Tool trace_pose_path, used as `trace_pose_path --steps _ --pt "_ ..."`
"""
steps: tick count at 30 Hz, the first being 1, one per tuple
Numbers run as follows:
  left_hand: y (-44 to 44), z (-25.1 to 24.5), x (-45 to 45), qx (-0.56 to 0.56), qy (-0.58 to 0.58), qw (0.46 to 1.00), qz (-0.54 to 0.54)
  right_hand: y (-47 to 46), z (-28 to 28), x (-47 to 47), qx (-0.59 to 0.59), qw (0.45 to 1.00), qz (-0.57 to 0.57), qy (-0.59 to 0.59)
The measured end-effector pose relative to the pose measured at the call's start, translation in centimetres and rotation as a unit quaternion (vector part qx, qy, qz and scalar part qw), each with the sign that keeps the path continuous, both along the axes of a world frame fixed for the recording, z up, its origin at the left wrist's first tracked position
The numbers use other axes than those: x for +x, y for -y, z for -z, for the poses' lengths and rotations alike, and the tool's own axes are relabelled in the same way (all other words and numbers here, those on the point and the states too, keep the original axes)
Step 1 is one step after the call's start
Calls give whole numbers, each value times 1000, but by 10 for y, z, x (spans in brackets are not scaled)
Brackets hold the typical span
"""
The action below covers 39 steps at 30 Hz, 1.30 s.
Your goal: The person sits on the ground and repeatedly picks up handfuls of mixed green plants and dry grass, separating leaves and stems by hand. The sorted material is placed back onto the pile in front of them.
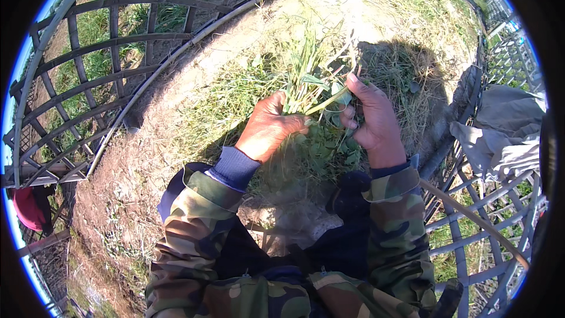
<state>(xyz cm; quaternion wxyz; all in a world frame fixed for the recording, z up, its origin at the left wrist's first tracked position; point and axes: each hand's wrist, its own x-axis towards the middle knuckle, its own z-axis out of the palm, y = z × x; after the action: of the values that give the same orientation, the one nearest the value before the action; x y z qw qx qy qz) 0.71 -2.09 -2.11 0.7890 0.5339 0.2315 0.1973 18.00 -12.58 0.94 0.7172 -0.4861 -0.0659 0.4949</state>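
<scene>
A bunch of cut green stems and leaves (304,68) stands up out of my left hand (279,123), whose fingers are closed around its lower ends. My right hand (368,115) is just to the right, with its thumb and fingers around a thick pale green stem (329,100) that slants across to the left hand. Beneath both hands, broad-leaved greens (322,154) lie in a heap, partly hidden by the wrists. Loose cut grass (220,106) spreads over the ground to the left of the bunch.
A wooden lattice fence (114,39) curves along the left, and another lattice fence (476,221) runs on the right with grey cloth (503,128) draped over it. A long wooden pole (479,223) slants at the right. Something red (31,207) shows at the far left.
</scene>
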Motion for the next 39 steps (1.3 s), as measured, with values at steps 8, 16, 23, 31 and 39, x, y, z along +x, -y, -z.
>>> trace_pose_path --steps 8,16,23,31,39 --pt "-5 -6 -2 -17 27 999 -36 -1 -7 -25 -51 967 -144 204" --pt "-5 -11 -3 63 -41 997 -34 -2 1 -21 -87 876 -156 447" --pt "-4 -14 -3 80 -63 995 -7 2 13 -12 -98 732 -143 659" --pt "-24 -14 -23 -10 -75 992 -105 10 -5 37 -235 785 38 572" --pt "-28 -19 -18 -132 31 983 -125 9 -11 -9 -104 909 -134 382"
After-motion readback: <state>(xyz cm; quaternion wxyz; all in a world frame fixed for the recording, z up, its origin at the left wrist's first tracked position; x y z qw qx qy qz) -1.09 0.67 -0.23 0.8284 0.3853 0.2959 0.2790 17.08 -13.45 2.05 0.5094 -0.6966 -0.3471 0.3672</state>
